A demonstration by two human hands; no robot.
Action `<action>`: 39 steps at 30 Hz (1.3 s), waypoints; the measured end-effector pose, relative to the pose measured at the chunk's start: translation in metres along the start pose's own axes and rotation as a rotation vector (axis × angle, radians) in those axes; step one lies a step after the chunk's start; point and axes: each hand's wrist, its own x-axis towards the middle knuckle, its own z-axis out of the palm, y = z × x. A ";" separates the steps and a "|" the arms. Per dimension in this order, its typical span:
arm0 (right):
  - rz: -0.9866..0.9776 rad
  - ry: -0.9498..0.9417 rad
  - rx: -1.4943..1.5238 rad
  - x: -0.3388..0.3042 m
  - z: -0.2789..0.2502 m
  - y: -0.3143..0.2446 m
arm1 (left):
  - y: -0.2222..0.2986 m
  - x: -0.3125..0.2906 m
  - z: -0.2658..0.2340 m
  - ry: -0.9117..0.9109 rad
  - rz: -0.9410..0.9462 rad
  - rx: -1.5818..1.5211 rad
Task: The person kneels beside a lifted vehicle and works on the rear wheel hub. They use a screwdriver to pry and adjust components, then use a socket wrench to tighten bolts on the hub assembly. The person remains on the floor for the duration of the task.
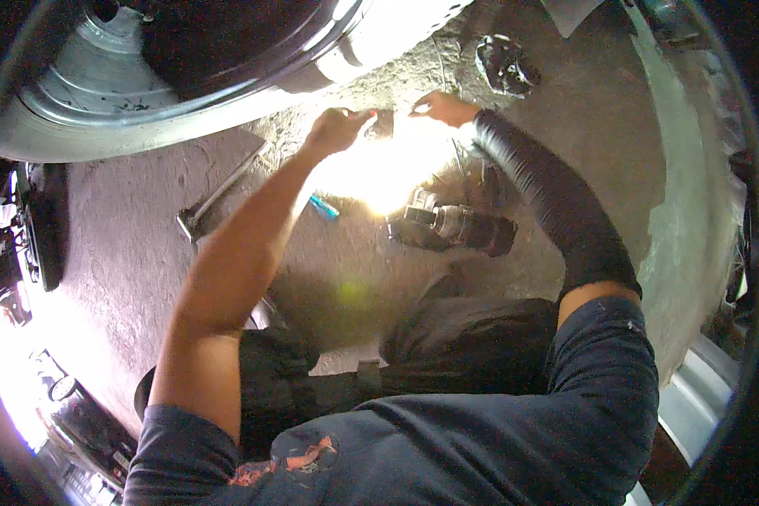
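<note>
My left hand (336, 132) is held out in front of me with its fingers curled and the thumb toward the middle. To its right, my right hand (449, 110) has thumb and fingertips pinched together, and a dark sleeve covers that forearm. Strong glare washes out the fingertips, so whatever either hand grips cannot be made out. A small dark piece (381, 126) shows between the hands, its kind unclear. Nearer to me, a dark power tool (464, 226) lies on the ground beside the bright light (386, 201). A blue-handled tool (324, 207) lies left of the light.
A large curved rim with a pale edge (177, 131) fills the upper left. The long metal bar with a crosspiece (228, 187) lies on the rough floor (126, 244). Something black and crumpled (506, 66) lies beyond my right hand. Assorted dark items (84, 422) stand at lower left.
</note>
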 end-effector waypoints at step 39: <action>0.188 -0.359 -0.033 0.306 0.034 -0.311 | -0.063 -0.180 -0.005 -0.587 0.379 0.536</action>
